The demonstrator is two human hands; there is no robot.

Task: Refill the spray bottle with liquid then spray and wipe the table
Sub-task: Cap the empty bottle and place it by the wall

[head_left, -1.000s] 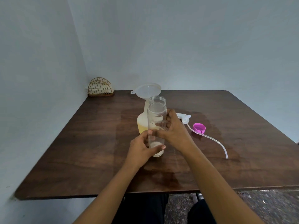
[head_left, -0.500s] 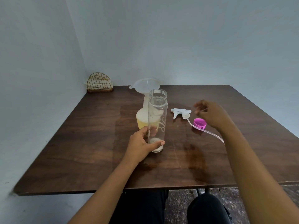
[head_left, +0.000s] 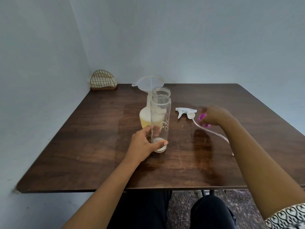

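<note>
Gripping clear bottle (head_left: 160, 119), pinching pink cap (head_left: 202, 116) — fingers closed

A gold wire napkin holder (head_left: 103, 80) is sitting at the far left corner of the desk, holding pale folded napkins and touching the pale blue-grey walls (head_left: 198, 38). Below the desk's near edge, a dark speckled floor (head_left: 183, 198) is showing beside dark trousers (head_left: 209, 212).

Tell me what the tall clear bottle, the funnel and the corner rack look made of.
Tall clear bottle: clear and glossy with a threaded neck, glass or hard plastic; I cannot tell which. Funnel: milky, translucent, matte, probably plastic. Corner rack: thin gold-coloured wires bent into arches, apparently metal.
</note>
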